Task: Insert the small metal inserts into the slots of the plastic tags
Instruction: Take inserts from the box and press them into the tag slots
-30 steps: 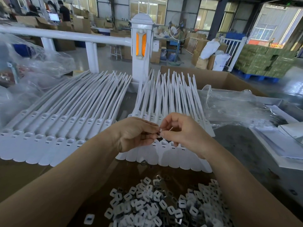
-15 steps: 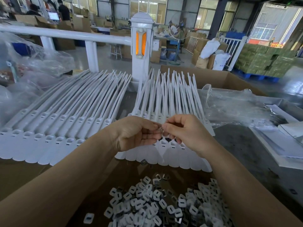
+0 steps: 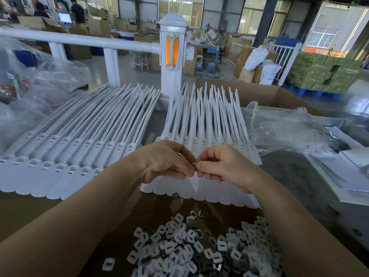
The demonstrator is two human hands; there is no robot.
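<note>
My left hand point(image 3: 165, 161) and my right hand point(image 3: 223, 164) meet fingertip to fingertip above the near ends of a fanned row of white plastic tags point(image 3: 203, 134). Between the fingertips both hands pinch a small metal insert point(image 3: 195, 164), mostly hidden by the fingers. A second, longer row of white tags point(image 3: 65, 148) with open slots lies to the left. A heap of small white caps and metal inserts point(image 3: 191, 250) lies in front of me between my forearms. A single loose insert point(image 3: 175, 195) rests by the tag ends.
Crumpled clear plastic bags point(image 3: 283, 128) lie to the right and others point(image 3: 40, 76) at the left. An open cardboard box point(image 3: 267, 96) stands behind the tags. A white post with an orange reflector point(image 3: 172, 54) and a white rail point(image 3: 79, 40) border the far edge.
The thin pin-like piece seen beside my right fingers a second ago is out of sight now. Both hands have closed together slightly over the insert and stayed in place.
</note>
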